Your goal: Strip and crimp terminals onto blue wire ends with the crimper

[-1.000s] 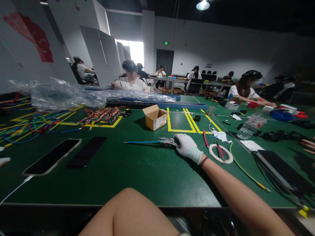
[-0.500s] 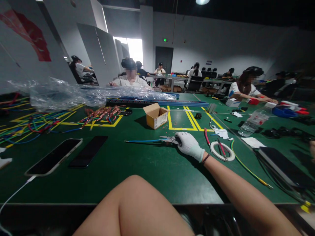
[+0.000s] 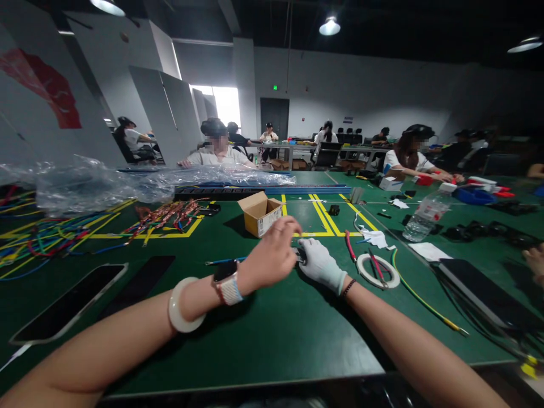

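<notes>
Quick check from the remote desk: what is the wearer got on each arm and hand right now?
The right hand wears a white glove, with a thin dark beaded bracelet at the wrist. The left hand is ungloved; its wrist carries a black-faced watch on a light woven strap and a pale, smooth bangle. Both forearms are sleeveless.

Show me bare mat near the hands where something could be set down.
Free: the green mat in front of both forearms to the near edge, and the patch between the black phones and the left hand. Crowded: right of the gloved right hand, with tape roll and green-yellow wire; far left, colored wires.
</notes>
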`<action>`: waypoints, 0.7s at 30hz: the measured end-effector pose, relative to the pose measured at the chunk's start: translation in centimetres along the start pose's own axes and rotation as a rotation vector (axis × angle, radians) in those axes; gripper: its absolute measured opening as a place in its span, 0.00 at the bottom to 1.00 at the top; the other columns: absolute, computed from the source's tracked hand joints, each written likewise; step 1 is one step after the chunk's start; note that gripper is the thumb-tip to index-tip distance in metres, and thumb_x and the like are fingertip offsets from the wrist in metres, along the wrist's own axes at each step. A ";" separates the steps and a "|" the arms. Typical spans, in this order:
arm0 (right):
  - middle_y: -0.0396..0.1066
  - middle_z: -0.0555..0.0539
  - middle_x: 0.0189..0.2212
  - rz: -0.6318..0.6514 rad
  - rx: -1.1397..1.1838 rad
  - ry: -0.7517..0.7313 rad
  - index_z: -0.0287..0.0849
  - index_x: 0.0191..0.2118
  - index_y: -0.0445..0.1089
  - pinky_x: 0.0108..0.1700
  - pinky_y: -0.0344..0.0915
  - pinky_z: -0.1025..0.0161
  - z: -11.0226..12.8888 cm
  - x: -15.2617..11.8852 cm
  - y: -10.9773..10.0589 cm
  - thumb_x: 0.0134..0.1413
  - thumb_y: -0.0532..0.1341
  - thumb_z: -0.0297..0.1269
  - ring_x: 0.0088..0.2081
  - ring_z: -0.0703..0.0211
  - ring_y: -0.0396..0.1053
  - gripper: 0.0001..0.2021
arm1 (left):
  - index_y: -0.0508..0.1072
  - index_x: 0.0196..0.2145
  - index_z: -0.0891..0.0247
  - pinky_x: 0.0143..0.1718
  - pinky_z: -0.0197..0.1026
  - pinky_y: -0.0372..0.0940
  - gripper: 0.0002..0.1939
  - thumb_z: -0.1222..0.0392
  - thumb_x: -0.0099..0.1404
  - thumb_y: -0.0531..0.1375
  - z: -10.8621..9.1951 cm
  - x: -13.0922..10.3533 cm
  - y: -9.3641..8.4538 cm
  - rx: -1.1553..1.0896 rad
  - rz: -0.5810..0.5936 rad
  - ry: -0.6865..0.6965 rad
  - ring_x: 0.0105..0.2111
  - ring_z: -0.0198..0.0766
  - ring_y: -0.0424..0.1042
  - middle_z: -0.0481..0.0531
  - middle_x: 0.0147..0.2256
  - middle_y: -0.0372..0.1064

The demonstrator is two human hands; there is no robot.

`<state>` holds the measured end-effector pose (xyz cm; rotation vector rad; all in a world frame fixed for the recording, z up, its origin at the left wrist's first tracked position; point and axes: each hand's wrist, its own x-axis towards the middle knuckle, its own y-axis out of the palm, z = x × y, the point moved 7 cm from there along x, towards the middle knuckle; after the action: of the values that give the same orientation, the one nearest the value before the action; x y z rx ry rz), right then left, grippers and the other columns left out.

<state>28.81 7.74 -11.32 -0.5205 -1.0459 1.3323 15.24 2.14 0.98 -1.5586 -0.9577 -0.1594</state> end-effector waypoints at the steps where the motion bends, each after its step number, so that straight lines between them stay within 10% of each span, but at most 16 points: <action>1: 0.65 0.40 0.42 0.012 -0.058 0.005 0.42 0.45 0.67 0.49 0.58 0.53 0.0 0.1 0.1 0.47 0.58 0.37 0.46 0.46 0.62 0.16 | 0.61 0.46 0.65 0.59 0.53 0.54 0.18 0.73 0.56 0.50 3.4 -1.0 -0.3 0.046 -0.054 -0.145 0.54 0.48 0.58 0.61 0.48 0.58; 6: 0.65 0.43 0.38 0.038 -0.359 -0.010 0.42 0.39 0.65 0.43 0.59 0.61 0.4 0.4 0.2 0.53 0.56 0.36 0.41 0.53 0.63 0.08 | 0.62 0.42 0.65 0.52 0.50 0.60 0.13 0.69 0.59 0.51 11.8 -6.0 1.0 0.161 0.013 -0.505 0.47 0.47 0.64 0.59 0.42 0.62; 11: 0.67 0.42 0.38 0.010 -0.382 -0.053 0.41 0.40 0.66 0.43 0.58 0.62 1.0 0.4 -0.4 0.52 0.56 0.34 0.41 0.54 0.63 0.09 | 0.68 0.42 0.63 0.45 0.48 0.64 0.13 0.58 0.70 0.46 11.6 -7.6 3.7 0.065 0.274 -0.426 0.41 0.47 0.70 0.57 0.39 0.71; 21: 0.67 0.39 0.41 -0.114 -0.372 -0.198 0.38 0.45 0.65 0.53 0.56 0.54 1.2 0.5 -1.8 0.51 0.56 0.32 0.44 0.50 0.62 0.14 | 0.72 0.44 0.62 0.46 0.45 0.64 0.16 0.56 0.71 0.47 11.0 -7.8 3.5 0.026 0.238 -0.321 0.42 0.45 0.73 0.55 0.41 0.74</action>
<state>28.66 7.49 -9.14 -0.6022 -1.4801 1.1080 7.92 8.34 -9.06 -1.6907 -1.0054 0.2780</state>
